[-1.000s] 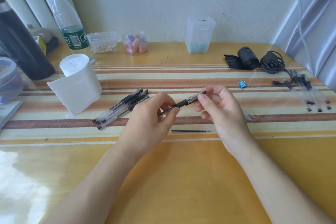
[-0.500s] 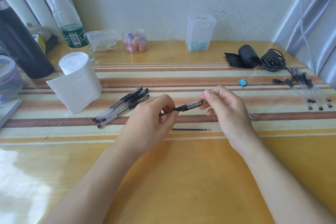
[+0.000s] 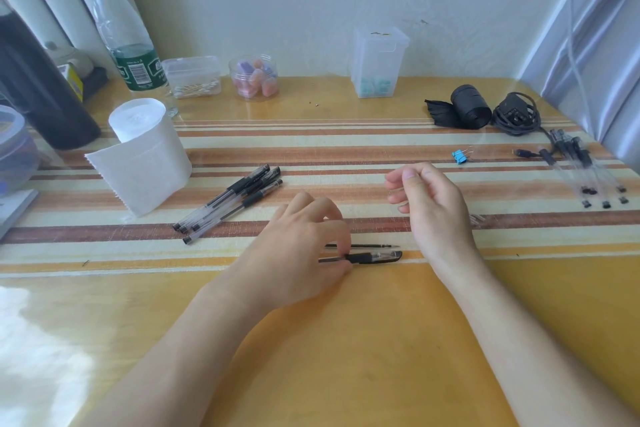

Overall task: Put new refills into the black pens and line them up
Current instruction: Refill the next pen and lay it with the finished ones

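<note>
My left hand [image 3: 304,246] rests low on the table and pinches a capped black pen [image 3: 374,257] that lies flat, cap end pointing right. A thin loose refill [image 3: 367,246] lies just behind the pen, parallel to it. My right hand [image 3: 433,204] hovers above the table to the right with fingers loosely curled and holds nothing. A bundle of black pens [image 3: 232,203] lies slanted to the left of my left hand. Another group of clear pens [image 3: 585,170] lies at the far right. Something small and clear [image 3: 479,219] peeks out behind my right hand.
A white paper roll [image 3: 145,152] stands left of the pens. Along the back wall: a bottle [image 3: 128,42], a swab box [image 3: 194,76], a jar [image 3: 254,78], a clear container [image 3: 379,62]. A black roll [image 3: 467,107], a coiled cable [image 3: 516,113] and a blue clip [image 3: 460,156] lie at right.
Both hands held the pen in the air before. My left hand has lowered it flat onto the table beside the refill, and my right hand has let go and lifted away.
</note>
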